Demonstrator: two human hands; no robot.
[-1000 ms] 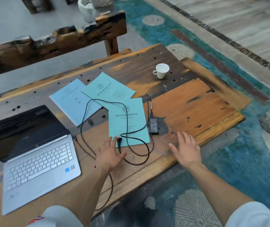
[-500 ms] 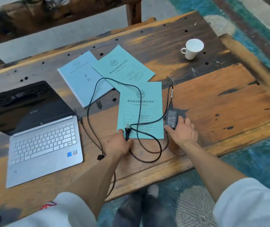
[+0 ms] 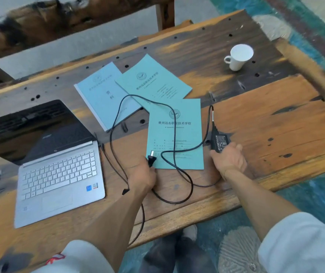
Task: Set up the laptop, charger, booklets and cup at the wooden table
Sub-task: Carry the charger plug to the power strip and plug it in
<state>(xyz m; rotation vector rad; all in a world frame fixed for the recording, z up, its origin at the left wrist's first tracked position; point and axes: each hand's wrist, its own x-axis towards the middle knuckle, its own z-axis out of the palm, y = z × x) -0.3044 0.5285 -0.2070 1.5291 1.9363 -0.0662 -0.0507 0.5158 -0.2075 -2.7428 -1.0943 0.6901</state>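
Head view is showing the left hand (image 3: 143, 177) pinching a black two-pin plug (image 3: 151, 159) while the right hand (image 3: 229, 159) is curling around a black rectangular charger brick (image 3: 219, 142), both lying on a worn, knotted wooden table (image 3: 275, 123). Glossy black cable (image 3: 183, 186) is looping over three matte teal paper booklets (image 3: 175, 134), beside an open silver laptop (image 3: 59, 174). Farther off, a smooth white ceramic cup (image 3: 239, 57) is standing upright.

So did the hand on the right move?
Yes. The right hand went forward from the table's near edge onto the black charger brick.
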